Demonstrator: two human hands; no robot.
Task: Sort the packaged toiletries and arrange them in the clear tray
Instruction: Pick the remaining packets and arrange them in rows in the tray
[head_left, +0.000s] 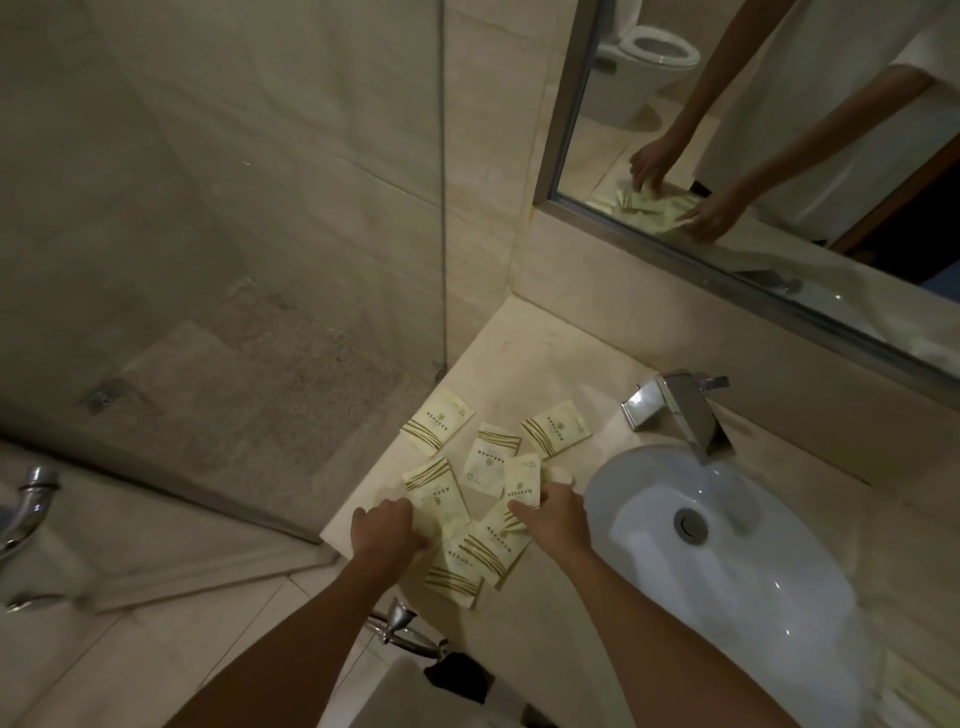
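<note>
Both hands are down on the counter (519, 343), left of the sink (727, 525), in a scatter of pale yellow toiletry packets.

Left hand (387, 530): fingers curled down onto the packet (434, 488) at the left of the cluster, knuckles up. It looks like a grip on that packet's near edge, but the fingertips are hidden, so I cannot tell for sure whether it is pinching or only pressing.

Right hand (553, 517): thumb and fingers closed on the lower end of an upright-lying packet (522, 480) near the sink rim; index finger points left across another packet (506, 519) under it.

Other packets:
- one far left (439, 422), apart from the rest
- one far right (556, 428), near the tap (675, 410)
- one white-faced in the middle (488, 462)
- two overlapping at the near edge of the counter (467, 561), between the two wrists

All lie flat, printed side up, several overlapping. No clear tray visible in this view.

Mirror (779, 156) above the counter reflects both hands on the packets and a toilet (657, 49). Glass shower panel (444, 182) stands at the counter's left end.
</note>
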